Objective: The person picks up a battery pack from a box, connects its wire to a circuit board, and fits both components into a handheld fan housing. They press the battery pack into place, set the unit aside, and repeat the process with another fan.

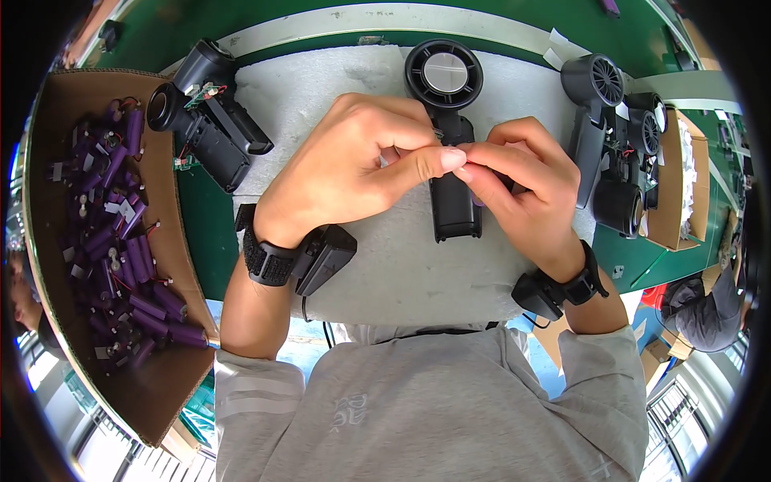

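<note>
A black handheld fan (412, 76) with a round grille head lies before me, its handle (456, 210) pointing toward my body. Above the handle, my left hand (361, 161) is closed in a pinch, thumb and forefinger together. My right hand (526, 173) pinches as well, its fingertips meeting those of the left. Whatever sits between the fingertips is too small and covered to make out. The upper handle is partly hidden by my hands. A bit of purple shows beside the handle, under my right fingers.
On the left stands a cardboard box (183, 241) of purple battery cells (138, 257) with wires. Opened black fan bodies (229, 140) lie beside it. More black fans (590, 80) are grouped at the right, next to a small carton (700, 173). White foam sheeting (385, 281) covers the green bench.
</note>
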Demonstrator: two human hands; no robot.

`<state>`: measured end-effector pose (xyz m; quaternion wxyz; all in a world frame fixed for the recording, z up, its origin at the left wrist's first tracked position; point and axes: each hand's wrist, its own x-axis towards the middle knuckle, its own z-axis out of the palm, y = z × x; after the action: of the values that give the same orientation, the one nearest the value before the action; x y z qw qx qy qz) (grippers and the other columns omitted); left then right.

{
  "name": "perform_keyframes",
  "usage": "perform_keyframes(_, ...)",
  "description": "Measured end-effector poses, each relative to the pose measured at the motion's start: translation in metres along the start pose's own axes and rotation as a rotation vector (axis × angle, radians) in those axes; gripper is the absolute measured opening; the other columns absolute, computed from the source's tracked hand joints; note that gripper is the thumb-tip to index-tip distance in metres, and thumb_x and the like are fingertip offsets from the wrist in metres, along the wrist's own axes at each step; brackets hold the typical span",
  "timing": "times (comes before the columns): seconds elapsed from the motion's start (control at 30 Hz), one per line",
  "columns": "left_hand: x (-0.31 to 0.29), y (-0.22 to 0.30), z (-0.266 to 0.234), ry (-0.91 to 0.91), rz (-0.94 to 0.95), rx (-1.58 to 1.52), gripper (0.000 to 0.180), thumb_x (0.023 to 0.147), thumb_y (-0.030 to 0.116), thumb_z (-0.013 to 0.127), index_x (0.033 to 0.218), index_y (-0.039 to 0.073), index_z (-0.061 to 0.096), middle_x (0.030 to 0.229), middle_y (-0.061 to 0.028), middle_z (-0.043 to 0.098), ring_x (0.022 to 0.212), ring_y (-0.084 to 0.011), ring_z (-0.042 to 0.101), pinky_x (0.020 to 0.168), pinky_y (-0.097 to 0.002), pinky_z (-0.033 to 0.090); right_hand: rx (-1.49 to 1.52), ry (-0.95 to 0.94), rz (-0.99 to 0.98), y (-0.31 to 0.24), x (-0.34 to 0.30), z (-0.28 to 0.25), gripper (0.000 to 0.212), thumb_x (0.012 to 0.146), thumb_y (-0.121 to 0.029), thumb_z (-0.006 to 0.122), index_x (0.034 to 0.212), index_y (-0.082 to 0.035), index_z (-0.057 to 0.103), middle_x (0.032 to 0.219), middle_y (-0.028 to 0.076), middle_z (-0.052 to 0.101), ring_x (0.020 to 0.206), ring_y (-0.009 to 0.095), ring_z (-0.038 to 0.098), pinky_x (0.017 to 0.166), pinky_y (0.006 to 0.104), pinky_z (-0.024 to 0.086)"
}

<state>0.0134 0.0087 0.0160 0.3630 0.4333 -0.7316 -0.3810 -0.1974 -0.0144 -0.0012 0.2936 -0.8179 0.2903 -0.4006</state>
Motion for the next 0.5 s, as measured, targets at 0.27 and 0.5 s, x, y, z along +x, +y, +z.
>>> perform_keyframes(0.27,0.0007,-0.0003,0.0027,0.023,0.000,0.024,0.029,0.087,0.022,0.071,0.070,-0.001,0.064,0.059,-0.0083,0.048,0.051,-0.0209,0.044,0.047,-0.0338,0.032,0.037,-0.058,0.038,0.0014,0.0011,0.0009,0.012,0.078,-0.002,0.076,0.089,-0.002,0.073,0.087,0.007,0.057,0.062,0.011,0.053,0.055,0.0228,0.041)
perform_keyframes(0.5,-0.0005,-0.0016,-0.0001,0.000,-0.082,-0.049,0.014,0.083,0.011,0.073,0.075,0.001,0.067,0.064,-0.0060,0.055,0.054,-0.0147,0.050,0.050,-0.0289,0.038,0.083,-0.128,0.146,-0.0006,0.0024,-0.0037,0.009,0.080,-0.005,0.075,0.088,-0.002,0.072,0.088,0.006,0.056,0.067,0.012,0.053,0.058,0.0244,0.041)
